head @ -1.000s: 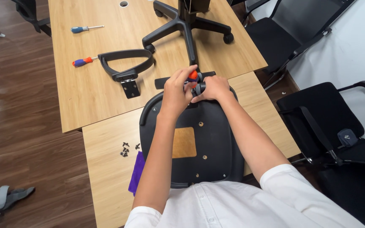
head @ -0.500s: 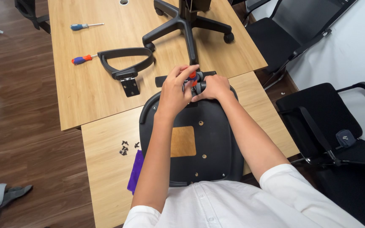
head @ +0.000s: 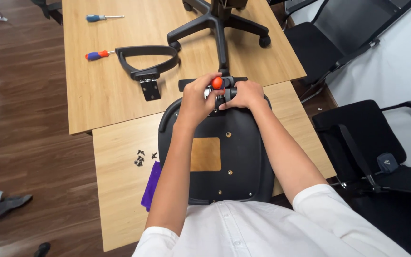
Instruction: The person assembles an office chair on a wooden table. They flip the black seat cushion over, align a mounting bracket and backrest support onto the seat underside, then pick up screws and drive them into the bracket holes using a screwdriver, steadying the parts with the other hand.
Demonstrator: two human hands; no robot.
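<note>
Two pale wooden tables (head: 120, 95) stand end to end on a dark plank floor, with black office chairs (head: 372, 143) parked along the right wall.

From the head camera we look down on an upturned black chair seat (head: 224, 157) lying on the near table, its underside up and a square tan patch in the middle. Our left hand (head: 197, 97) is curled round an orange-handled screwdriver (head: 217, 83) at the seat's far edge; our right hand (head: 246, 95) pinches a small black fitting (head: 229, 91) just beside the tool's tip, fingers closed narrowly on it. We judge this to be the fastening step, driving a screw into that fitting.

On the far table lie a detached armrest (head: 148, 59), a wheeled chair base (head: 220, 24), and two more screwdrivers (head: 103, 18). Loose black screws (head: 141, 158) and a purple cloth (head: 151, 183) sit left of the seat.

Next calls for keeping the tip seated squarely while the right hand steadies the part.
</note>
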